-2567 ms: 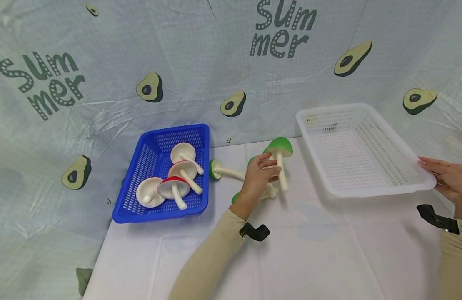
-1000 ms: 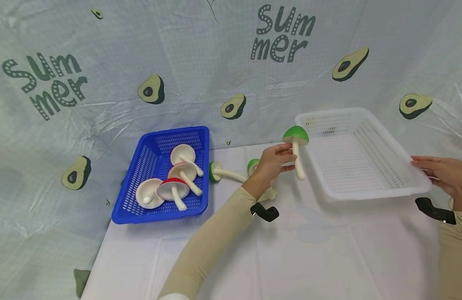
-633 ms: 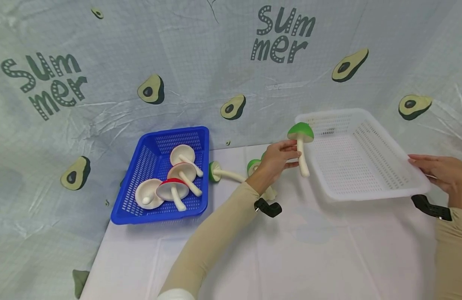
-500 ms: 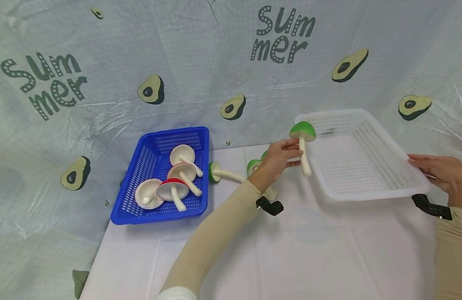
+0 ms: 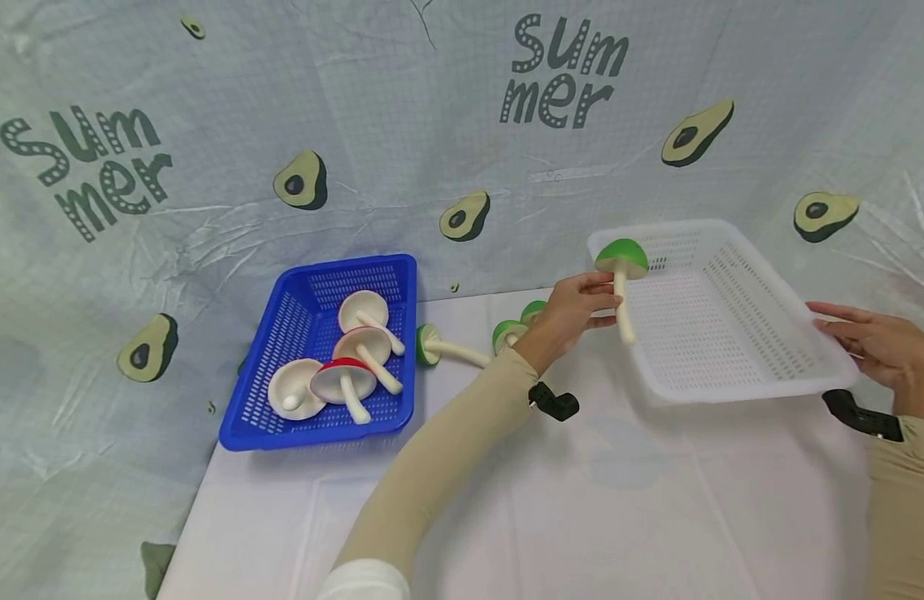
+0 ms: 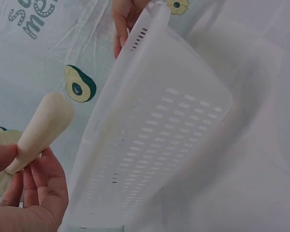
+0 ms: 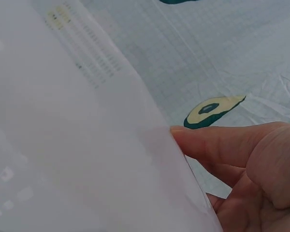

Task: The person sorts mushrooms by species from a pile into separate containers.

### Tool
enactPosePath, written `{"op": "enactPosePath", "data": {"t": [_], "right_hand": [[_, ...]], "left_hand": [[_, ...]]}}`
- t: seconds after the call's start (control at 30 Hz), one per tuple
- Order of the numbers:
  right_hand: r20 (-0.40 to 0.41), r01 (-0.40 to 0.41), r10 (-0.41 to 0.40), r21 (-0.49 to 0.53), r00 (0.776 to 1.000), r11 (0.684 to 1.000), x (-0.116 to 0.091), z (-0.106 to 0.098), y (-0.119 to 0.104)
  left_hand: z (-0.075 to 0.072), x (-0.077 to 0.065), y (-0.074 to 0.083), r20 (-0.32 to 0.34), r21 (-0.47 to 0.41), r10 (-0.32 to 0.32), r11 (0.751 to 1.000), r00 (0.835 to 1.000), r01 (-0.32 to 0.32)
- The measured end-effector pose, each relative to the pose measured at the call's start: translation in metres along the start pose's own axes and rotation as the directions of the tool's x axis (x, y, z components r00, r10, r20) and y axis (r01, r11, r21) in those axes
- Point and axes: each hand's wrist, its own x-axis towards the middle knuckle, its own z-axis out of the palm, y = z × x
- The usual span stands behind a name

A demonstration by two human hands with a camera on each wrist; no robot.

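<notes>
My left hand (image 5: 570,312) pinches the pale stem of a toy mushroom (image 5: 623,260) with a green cap. The mushroom hangs cap up, overlapping the left rim of the white basket (image 5: 739,390) in the head view. In the left wrist view its stem (image 6: 48,121) lies between thumb and fingers, beside the basket's outer wall. My right hand (image 5: 885,346) grips the basket's right rim, the thumb on the edge in the right wrist view; its other fingers are partly hidden. The basket is tilted, its near right corner raised over the table, and nothing lies in it.
A blue basket (image 5: 240,439) at the left holds several red-capped toy mushrooms (image 5: 343,382). Between the baskets lie more green-capped mushrooms (image 5: 429,345), some partly hidden by my left arm. A patterned sheet (image 5: 387,125) rises behind the white-covered table (image 5: 619,517).
My left hand has lifted the green-capped mushroom from the pile and carried it right to the white basket's left rim. The right hand keeps its grip on the basket, shifting only slightly.
</notes>
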Motion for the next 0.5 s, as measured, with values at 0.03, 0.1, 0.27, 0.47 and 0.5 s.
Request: {"op": "enactPosePath", "data": {"t": [0.03, 0.1, 0.27, 0.47, 0.5], "right_hand": [[0.010, 0.007, -0.007, -0.004, 1.000, 1.000, 0.000, 0.000, 0.000], [0.027, 0.013, -0.012, -0.006, 1.000, 1.000, 0.000, 0.000, 0.000], [0.050, 0.009, -0.012, 0.043, 0.999, 0.999, -0.003, 0.002, -0.001], [0.042, 0.004, -0.006, 0.047, 0.999, 0.999, -0.007, 0.004, -0.004], [0.049, 0.005, -0.008, 0.047, 0.999, 0.999, -0.007, 0.004, -0.005]], "left_hand": [[0.001, 0.001, 0.000, 0.001, 0.003, 0.002, 1.000, 1.000, -0.002], [0.004, 0.003, 0.000, 0.001, 0.009, 0.004, 1.000, 1.000, -0.004], [0.010, 0.007, 0.001, -0.003, 0.015, -0.003, 1.000, 1.000, 0.003], [0.016, 0.012, 0.002, -0.009, 0.016, -0.008, 1.000, 1.000, 0.008], [0.018, 0.013, 0.001, -0.012, 0.014, -0.008, 1.000, 1.000, 0.008]]}}
